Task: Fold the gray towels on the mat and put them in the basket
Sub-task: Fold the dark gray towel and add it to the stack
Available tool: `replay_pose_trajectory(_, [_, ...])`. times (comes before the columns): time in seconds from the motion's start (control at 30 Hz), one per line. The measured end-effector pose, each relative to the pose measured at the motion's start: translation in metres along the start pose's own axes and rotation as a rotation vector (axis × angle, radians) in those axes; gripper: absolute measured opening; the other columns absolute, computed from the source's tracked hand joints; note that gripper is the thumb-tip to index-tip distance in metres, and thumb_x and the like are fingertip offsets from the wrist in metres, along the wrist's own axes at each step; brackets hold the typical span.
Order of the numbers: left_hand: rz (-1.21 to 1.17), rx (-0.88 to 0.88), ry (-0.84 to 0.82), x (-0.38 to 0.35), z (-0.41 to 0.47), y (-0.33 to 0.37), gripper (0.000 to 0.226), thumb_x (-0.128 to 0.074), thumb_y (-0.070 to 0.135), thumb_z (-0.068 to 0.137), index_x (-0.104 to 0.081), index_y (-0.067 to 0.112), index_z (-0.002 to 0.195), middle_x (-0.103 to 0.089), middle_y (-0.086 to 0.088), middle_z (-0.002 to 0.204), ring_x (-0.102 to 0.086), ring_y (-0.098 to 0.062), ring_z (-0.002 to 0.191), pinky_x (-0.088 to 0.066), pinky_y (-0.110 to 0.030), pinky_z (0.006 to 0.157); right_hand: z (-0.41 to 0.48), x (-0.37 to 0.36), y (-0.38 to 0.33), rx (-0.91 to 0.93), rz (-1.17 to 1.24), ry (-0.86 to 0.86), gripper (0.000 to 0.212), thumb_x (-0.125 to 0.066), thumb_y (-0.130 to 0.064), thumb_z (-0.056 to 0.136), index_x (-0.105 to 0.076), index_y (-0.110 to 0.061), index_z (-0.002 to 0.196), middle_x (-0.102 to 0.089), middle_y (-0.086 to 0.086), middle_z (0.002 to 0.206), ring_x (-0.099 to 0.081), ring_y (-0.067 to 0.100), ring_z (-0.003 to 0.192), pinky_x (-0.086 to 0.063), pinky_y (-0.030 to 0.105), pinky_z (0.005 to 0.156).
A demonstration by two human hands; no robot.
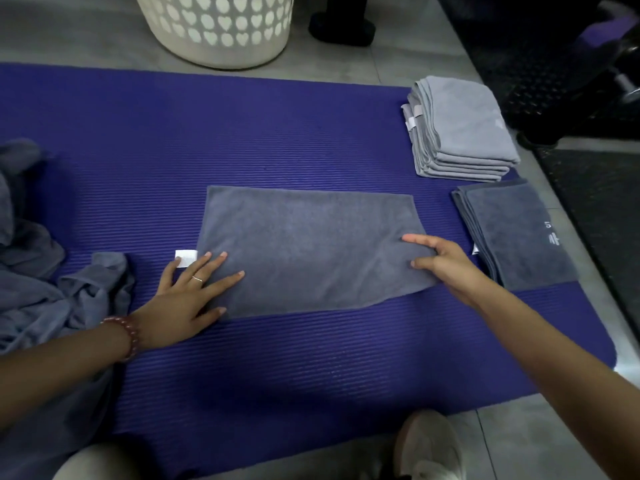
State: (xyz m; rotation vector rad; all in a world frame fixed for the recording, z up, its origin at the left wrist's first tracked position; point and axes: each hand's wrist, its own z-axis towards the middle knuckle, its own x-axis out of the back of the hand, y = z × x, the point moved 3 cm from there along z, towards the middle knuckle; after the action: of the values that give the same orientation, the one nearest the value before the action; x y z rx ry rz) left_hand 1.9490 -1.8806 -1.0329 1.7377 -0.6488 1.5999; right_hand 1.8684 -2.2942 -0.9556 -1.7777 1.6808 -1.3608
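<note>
Beside a heap of loose towels [31, 265], the left hand [188, 299], wearing a ring and a bead bracelet, is pressing flat on the left end of the half-folded gray towel [311, 247], fingers spread wide, with the little finger touching a white tag [186, 258] whose print is too faint to read. The towel is lying across the middle of the purple mat [277, 358], well short of the white basket [221, 29] standing on the floor beyond. The right hand [446, 265] is resting on the towel's right end with finger and thumb nearly straight and pointing left, while a light folded stack [464, 133] and a dark folded towel [519, 233] bearing unreadable white marks are sitting at the mat's right edge.
</note>
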Motion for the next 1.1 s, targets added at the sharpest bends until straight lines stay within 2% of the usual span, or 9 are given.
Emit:
replay_pose_trajectory(0.07, [-0.173,0.055,0.064,0.016,0.009,-0.004,0.053,-0.034,0.052,0.08,-0.054,0.037,0.128,-0.046,0.003,0.14,-0.022,-0.014,0.134,0.0,-0.038,0.109,0.0,-0.01,-0.039,0.09,-0.276,0.05,0.053,-0.059,0.005,0.079,-0.06,-0.022,0.124,-0.057,0.005,0.127,-0.057,0.016,0.108,-0.051,0.015,0.082])
replay_pose_trajectory(0.13, [-0.443,0.118,0.139,0.037,0.022,-0.007,0.044,-0.04,0.047,0.08,-0.065,0.03,0.113,-0.059,0.014,0.122,-0.044,-0.014,0.124,-0.022,-0.044,0.109,-0.008,-0.036,-0.086,0.206,-0.619,0.08,0.056,-0.061,-0.005,0.078,-0.056,-0.03,0.128,-0.049,0.006,0.135,-0.052,0.024,0.121,-0.043,0.029,0.1])
replay_pose_trajectory(0.2, [-0.816,0.253,0.209,0.054,0.034,-0.012,0.022,-0.048,0.03,0.09,-0.066,0.023,0.101,-0.068,0.019,0.1,-0.06,-0.001,0.1,-0.044,-0.027,0.095,-0.022,-0.08,-0.122,0.351,-0.708,-0.006,0.058,-0.061,-0.009,0.081,-0.051,-0.033,0.133,-0.045,0.008,0.137,-0.048,0.027,0.124,-0.038,0.028,0.101])
replay_pose_trajectory(0.37, [-1.653,0.859,-0.025,0.052,0.052,-0.007,0.028,-0.027,0.03,0.102,-0.053,0.02,0.098,-0.059,-0.003,0.092,-0.063,-0.011,0.07,-0.052,-0.024,0.065,-0.045,-0.184,-0.131,0.494,-0.3,-0.785,0.058,-0.061,-0.007,0.09,-0.035,-0.034,0.134,-0.042,0.007,0.133,-0.058,0.015,0.091,-0.047,0.018,0.085])
replay_pose_trajectory(0.43, [-1.552,0.883,-0.014,0.042,0.049,-0.003,0.011,-0.039,0.026,0.1,-0.046,0.022,0.107,-0.053,0.0,0.087,-0.057,-0.006,0.068,-0.049,-0.018,0.061,-0.025,-0.193,-0.111,0.541,-0.327,-0.638,0.04,-0.059,-0.004,0.09,-0.054,-0.019,0.126,-0.054,0.008,0.127,-0.057,0.012,0.089,-0.044,0.015,0.084])
replay_pose_trajectory(0.6, [-1.229,0.671,0.134,0.029,0.039,0.002,0.051,-0.07,0.013,0.08,-0.033,0.019,0.114,-0.049,-0.009,0.093,-0.053,-0.019,0.069,-0.049,-0.026,0.067,-0.006,-0.178,-0.052,0.706,-0.652,-0.348,0.031,-0.056,-0.017,0.086,-0.062,-0.015,0.117,-0.055,0.002,0.113,-0.05,0.015,0.11,-0.033,0.019,0.097])
replay_pose_trajectory(0.7, [-0.93,0.579,0.105,0.026,0.037,0.01,0.051,-0.077,0.026,0.074,-0.037,0.021,0.106,-0.05,-0.002,0.093,-0.05,-0.015,0.071,-0.045,-0.035,0.071,-0.017,-0.169,-0.037,0.813,-0.772,-0.198,0.05,-0.044,-0.046,0.086,-0.051,-0.025,0.131,-0.044,-0.001,0.132,-0.036,0.015,0.127,-0.021,0.026,0.105])
replay_pose_trajectory(0.9, [-0.814,0.662,0.255,0.025,0.022,0.023,0.037,-0.082,0.02,0.07,-0.046,0.022,0.078,-0.047,0.007,0.076,-0.042,-0.005,0.063,-0.036,-0.011,0.057,-0.028,-0.169,-0.005,0.787,-1.032,-0.31,0.071,-0.023,-0.069,0.087,-0.006,-0.039,0.149,0.009,-0.004,0.158,0.024,0.01,0.14,0.016,0.034,0.112])
replay_pose_trajectory(1.1, [-0.906,0.753,0.302,0.018,0.006,0.022,0.029,-0.07,0.014,0.082,-0.047,0.021,0.065,-0.048,0.005,0.063,-0.046,-0.007,0.057,-0.045,-0.027,0.061,-0.02,-0.166,-0.021,0.86,-0.964,-0.29,0.061,-0.02,-0.062,0.092,-0.025,-0.035,0.147,-0.019,-0.002,0.156,-0.006,0.015,0.143,0.007,0.031,0.112])
